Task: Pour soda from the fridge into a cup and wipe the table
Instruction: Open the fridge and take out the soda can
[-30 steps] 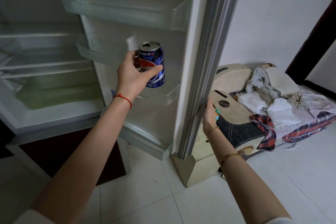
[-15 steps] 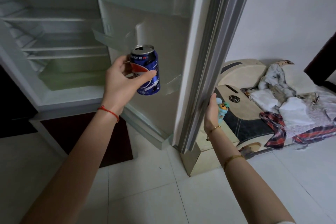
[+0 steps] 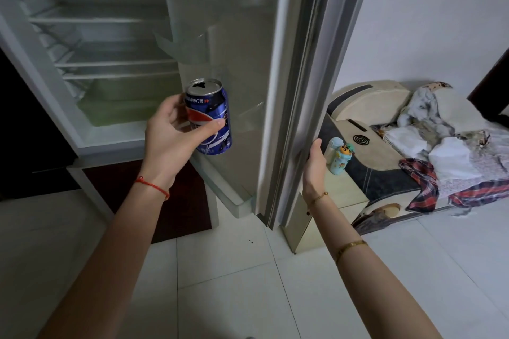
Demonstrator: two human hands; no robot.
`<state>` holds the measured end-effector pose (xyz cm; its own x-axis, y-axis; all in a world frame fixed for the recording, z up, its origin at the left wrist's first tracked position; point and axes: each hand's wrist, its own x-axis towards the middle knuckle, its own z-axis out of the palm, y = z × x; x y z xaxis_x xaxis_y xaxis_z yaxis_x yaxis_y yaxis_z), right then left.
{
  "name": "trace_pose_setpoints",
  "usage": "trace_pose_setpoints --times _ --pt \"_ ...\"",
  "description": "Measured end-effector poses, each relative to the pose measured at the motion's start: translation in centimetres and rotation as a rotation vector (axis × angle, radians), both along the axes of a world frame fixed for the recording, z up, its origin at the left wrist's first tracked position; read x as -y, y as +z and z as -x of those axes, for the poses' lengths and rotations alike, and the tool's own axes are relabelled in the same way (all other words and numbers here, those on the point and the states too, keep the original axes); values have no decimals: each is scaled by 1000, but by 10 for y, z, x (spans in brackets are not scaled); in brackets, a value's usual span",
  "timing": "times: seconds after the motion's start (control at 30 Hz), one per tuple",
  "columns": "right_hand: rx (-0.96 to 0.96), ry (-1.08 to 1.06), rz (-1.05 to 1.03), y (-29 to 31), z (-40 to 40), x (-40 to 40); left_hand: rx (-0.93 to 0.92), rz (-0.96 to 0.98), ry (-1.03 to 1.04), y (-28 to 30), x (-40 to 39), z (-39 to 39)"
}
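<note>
The soda can (image 3: pixel 209 118) is in the left hand (image 3: pixel 170 140), held up in the air in front of the open fridge (image 3: pixel 91 69), just beside the inside of the fridge door (image 3: pixel 248 63). The thumb lies across the front of the can and the fingers wrap round its back, so the hand holds it tight. The can stands almost straight up, tipped a little. It is dark blue with a red, white and blue round sign on its side and some white writing near the top. Its silver top has a dark hole in it, so it looks opened. The right hand (image 3: pixel 314 162) is well apart from the can, on the other side of the door. It grips the outer edge of the door, with the thumb on the near side and the fingers hidden behind.
</note>
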<state>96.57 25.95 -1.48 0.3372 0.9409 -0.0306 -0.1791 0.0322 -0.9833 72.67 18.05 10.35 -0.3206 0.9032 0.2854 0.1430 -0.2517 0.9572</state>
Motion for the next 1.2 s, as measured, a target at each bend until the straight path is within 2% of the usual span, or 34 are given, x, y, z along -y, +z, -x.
trace_pose_setpoints --times 0.2,0.4,0.63,0.83,1.2 --pt "69 6 4 6 44 42 -7 12 -14 -10 32 32" --pt "147 48 -94 0 85 80 -4 33 -8 -14 73 71" --pt "397 176 -223 13 142 117 -24 88 44 -26 117 123" --pt "499 186 -328 17 182 132 -37 104 80 -33 147 160" --pt "619 209 -352 23 266 140 -59 129 128 -51 185 222"
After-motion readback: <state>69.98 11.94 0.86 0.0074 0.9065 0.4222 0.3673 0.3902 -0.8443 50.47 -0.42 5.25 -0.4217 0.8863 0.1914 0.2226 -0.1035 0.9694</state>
